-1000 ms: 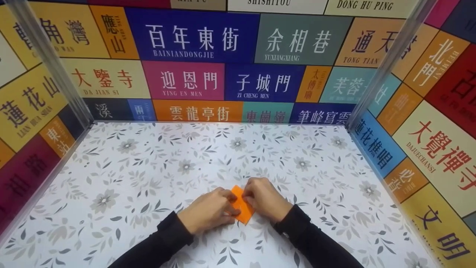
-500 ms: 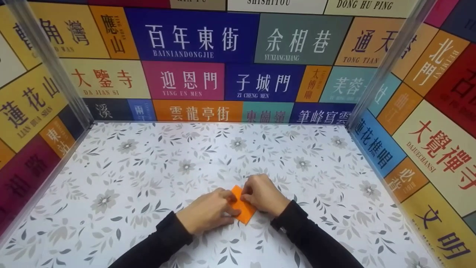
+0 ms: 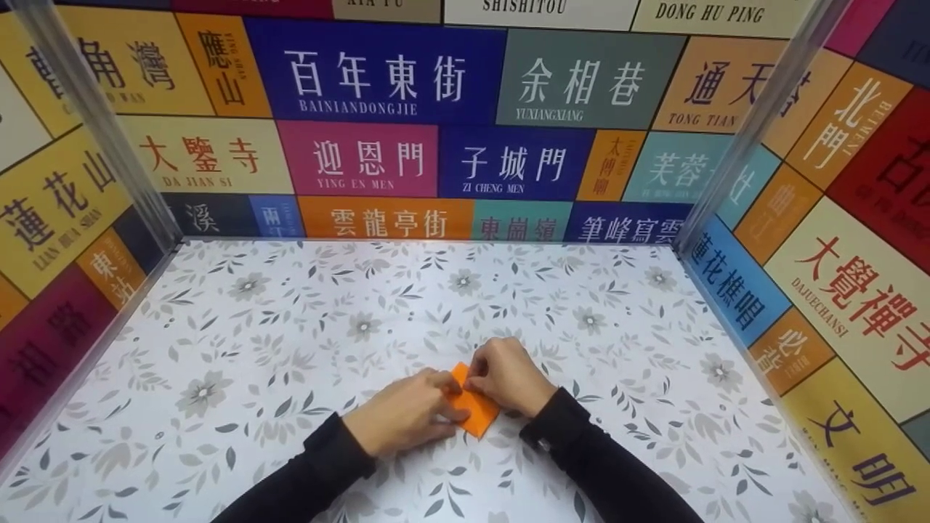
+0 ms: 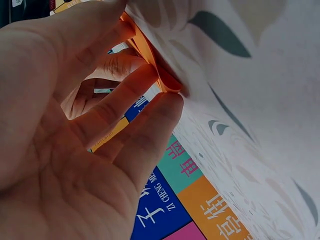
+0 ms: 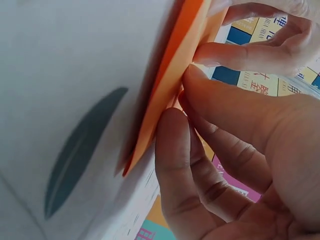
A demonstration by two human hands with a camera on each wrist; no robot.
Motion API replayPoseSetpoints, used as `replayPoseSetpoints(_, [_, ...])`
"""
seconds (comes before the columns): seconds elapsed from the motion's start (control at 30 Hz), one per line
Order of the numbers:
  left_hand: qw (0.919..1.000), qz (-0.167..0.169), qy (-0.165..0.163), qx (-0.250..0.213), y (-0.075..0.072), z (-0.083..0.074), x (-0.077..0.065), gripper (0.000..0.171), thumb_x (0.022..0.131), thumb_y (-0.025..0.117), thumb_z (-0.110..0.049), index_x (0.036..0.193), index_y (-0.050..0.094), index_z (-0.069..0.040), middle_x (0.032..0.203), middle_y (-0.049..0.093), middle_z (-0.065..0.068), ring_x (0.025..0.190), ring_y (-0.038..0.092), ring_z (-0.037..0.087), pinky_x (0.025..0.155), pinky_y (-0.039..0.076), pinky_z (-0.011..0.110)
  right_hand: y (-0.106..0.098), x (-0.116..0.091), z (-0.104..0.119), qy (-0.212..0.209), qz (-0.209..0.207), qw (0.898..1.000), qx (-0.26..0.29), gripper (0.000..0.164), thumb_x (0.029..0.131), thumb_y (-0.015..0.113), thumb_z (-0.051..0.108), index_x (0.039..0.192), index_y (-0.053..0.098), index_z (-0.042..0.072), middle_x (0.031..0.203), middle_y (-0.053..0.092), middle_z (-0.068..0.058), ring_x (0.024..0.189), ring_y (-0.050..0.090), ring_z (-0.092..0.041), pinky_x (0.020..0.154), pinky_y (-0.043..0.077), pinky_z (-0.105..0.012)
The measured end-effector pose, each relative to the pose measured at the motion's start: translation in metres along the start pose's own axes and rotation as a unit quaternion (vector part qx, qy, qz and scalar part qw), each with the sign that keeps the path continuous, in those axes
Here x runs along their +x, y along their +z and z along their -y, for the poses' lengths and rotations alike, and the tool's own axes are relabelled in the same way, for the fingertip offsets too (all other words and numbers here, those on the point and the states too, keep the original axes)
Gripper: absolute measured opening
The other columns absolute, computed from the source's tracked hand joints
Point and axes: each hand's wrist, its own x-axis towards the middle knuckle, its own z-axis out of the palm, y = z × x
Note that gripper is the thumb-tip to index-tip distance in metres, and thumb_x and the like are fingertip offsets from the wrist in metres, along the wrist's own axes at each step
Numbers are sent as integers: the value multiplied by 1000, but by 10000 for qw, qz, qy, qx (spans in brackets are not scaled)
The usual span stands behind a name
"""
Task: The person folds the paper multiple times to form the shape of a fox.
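A small piece of folded orange paper (image 3: 479, 418), diamond-shaped from above, lies on the patterned tabletop. My left hand (image 3: 407, 408) holds its left side, thumb over the face and fingers at the far edge. In the left wrist view, those fingertips meet a curled fold of the orange paper (image 4: 167, 82). Near the top corner, my right hand (image 3: 512, 378) pinches the paper between thumb and bent fingers. The right wrist view shows layered paper (image 5: 167, 92) standing slightly off the surface at its edge. The hands cover part of both sides.
The tabletop (image 3: 305, 349) is white with grey leaves and flowers. Colourful panels with printed characters form a back wall (image 3: 378, 73) and side walls, joined by clear corner strips (image 3: 752, 138). Dark sleeves (image 3: 610, 457) cover both forearms.
My right hand has slid a little up and left along the paper toward its top corner. The left hand and the paper stay almost where they were.
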Motion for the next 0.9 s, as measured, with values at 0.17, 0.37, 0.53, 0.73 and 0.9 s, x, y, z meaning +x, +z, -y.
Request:
replayPoseSetpoints(0.17, [10000,-16,-22,3,0,1,-1,27,102,90,-22,129,90,-21,142,78,13,128,76,33,111,67,47,0,0,0,13,16,10000,79,15,90,98,6,80,87,11,72,79,1,67,62,-10,63,52,-24])
replayPoseSetpoints(0.37, [10000,-37,15,37,0,0,-2,27,102,90,-21,129,90,-22,142,78,13,128,76,34,111,67,47,0,0,1,54,-5,9999,145,15,89,100,7,80,89,10,72,80,0,65,61,-8,61,51,-22])
replayPoseSetpoints(0.53, [10000,-12,8,-52,-1,1,-3,28,103,89,-21,131,89,-21,145,77,14,132,76,34,114,66,48,1,0,2,95,-42,9998,173,15,88,100,6,79,88,10,71,81,0,63,61,-7,60,51,-21])
replayPoseSetpoints(0.73, [9988,-78,82,-470,-4,8,-3,27,103,89,-18,130,89,-16,143,80,13,132,78,32,118,64,46,2,0,3,100,-71,9999,81,17,88,100,7,78,88,11,71,80,1,65,61,-7,61,51,-22])
replayPoseSetpoints(0.9, [9953,-324,107,-907,-8,20,1,21,102,88,-14,123,91,-10,125,86,9,117,82,25,109,67,40,1,0,2,90,-88,9999,83,18,88,100,6,78,87,11,70,78,1,63,60,-8,60,50,-22])
